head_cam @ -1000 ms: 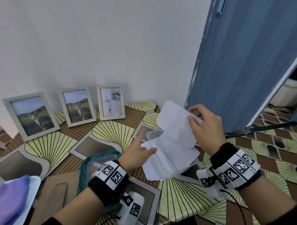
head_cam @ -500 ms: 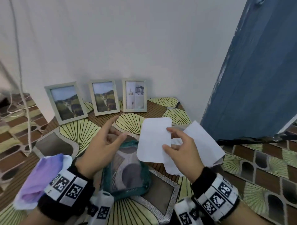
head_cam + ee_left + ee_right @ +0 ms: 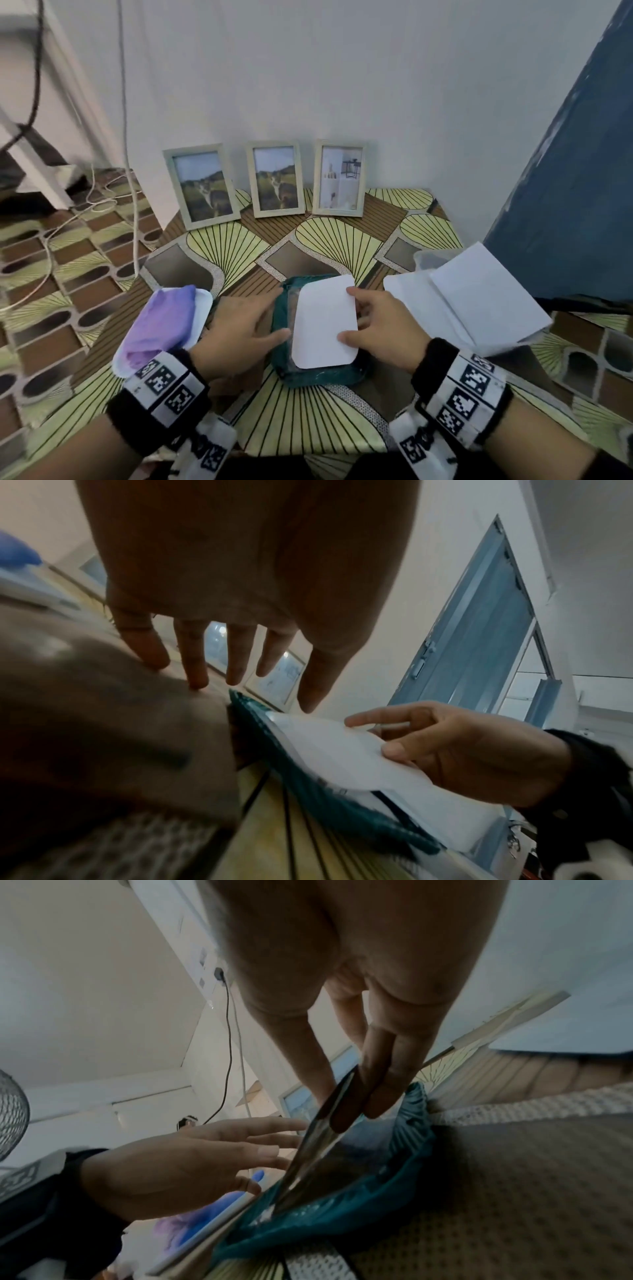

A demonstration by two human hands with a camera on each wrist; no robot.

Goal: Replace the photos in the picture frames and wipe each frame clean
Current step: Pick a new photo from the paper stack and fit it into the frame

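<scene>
- At the lower centre of the head view, the right hand (image 3: 380, 329) pinches a white photo (image 3: 325, 323), back side up, thumb on its near right edge and the other fingers (image 3: 377, 1096) under its far right edge.
- The photo lies tilted over a teal frame (image 3: 284, 363) that is flat on the desk (image 3: 308, 421), its right side raised by the hand.
- The left hand (image 3: 236, 329) is just left of the frame, fingers (image 3: 195, 666) straight and slightly apart; the thumb tip touches the frame's left edge, and two fingertips rest on a brown board (image 3: 103, 723) beside it.
- At the lower left, a purple cloth (image 3: 161, 322) sits on a white tray (image 3: 202, 308).
- At the right, loose white sheets (image 3: 479, 301) lie over a clear container (image 3: 431, 257).
- In the upper middle, three pale frames lean on the wall (image 3: 342, 68): the left frame (image 3: 200, 185) and the middle frame (image 3: 275, 180) show landscapes, the right frame (image 3: 339, 178) a pale interior.
</scene>
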